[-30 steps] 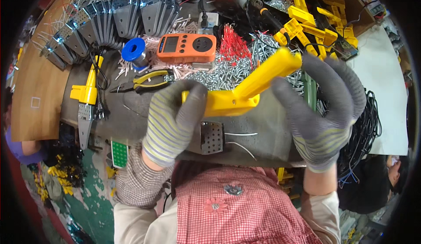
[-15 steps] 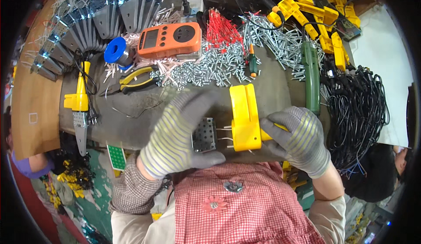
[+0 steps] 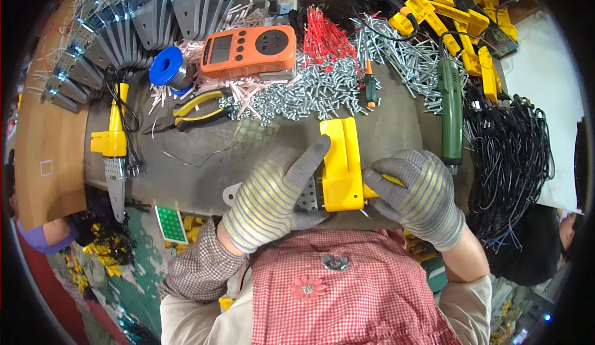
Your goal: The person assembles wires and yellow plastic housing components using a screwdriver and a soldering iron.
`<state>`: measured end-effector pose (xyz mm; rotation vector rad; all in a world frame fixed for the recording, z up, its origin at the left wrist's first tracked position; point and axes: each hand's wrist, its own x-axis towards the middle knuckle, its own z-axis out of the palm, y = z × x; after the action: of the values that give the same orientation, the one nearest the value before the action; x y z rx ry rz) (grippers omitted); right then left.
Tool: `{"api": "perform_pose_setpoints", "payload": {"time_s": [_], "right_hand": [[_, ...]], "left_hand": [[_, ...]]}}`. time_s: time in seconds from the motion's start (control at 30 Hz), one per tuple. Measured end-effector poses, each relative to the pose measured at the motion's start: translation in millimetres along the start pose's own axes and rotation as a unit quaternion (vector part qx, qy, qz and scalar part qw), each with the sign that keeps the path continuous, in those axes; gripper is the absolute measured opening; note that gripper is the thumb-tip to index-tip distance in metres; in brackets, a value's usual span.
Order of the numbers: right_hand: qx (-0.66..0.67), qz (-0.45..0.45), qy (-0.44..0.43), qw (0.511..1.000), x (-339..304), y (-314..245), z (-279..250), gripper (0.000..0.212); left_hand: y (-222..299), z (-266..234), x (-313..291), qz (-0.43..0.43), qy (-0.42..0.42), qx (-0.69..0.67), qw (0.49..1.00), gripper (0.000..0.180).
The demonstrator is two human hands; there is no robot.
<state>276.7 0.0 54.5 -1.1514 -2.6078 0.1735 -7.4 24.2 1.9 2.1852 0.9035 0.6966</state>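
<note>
Head view: my left hand (image 3: pixel 273 199), in a grey striped glove, lies flat with fingers spread, pressing on a perforated metal plate (image 3: pixel 305 201) right against the left side of the yellow plastic housing (image 3: pixel 341 165); my index finger runs up along the housing's left edge. My right hand (image 3: pixel 418 193), same glove, is curled shut around the housing's lower right end, fingers wrapped over a yellow part sticking out there. The housing lies flat on the grey surface (image 3: pixel 204 177), upright in the picture, sitting between my two hands and touching both.

Up from the housing: a pile of silver screws (image 3: pixel 322 91), a small green-handled screwdriver (image 3: pixel 370 88), a bunch of red wire pieces (image 3: pixel 322 35) and an orange meter (image 3: pixel 251 50). Left of the housing, well apart: yellow-handled pliers (image 3: pixel 198 110), a blue solder spool (image 3: pixel 166 67) and a yellow soldering tool (image 3: pixel 113 137). Right of the housing: a green electric screwdriver (image 3: pixel 451 112), then a bundle of black cables (image 3: pixel 514 153). More yellow housings (image 3: pixel 458 16) are stacked up and right of it.
</note>
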Motion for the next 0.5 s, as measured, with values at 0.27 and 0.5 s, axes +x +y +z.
{"api": "perform_pose_setpoints", "payload": {"time_s": [0.27, 0.5], "right_hand": [[0.214, 0.081, 0.004, 0.973, -2.2, 18.2, 20.2, 0.037], [0.158, 0.025, -0.006, 0.987, 7.5, 24.4, 16.9, 0.04]], "left_hand": [[1.3, -2.1, -0.9, -0.014, -0.007, -0.004, 1.0, 0.117], [2.8, -3.8, -3.3, -0.02, -0.02, 0.008, 1.0, 0.115]]}}
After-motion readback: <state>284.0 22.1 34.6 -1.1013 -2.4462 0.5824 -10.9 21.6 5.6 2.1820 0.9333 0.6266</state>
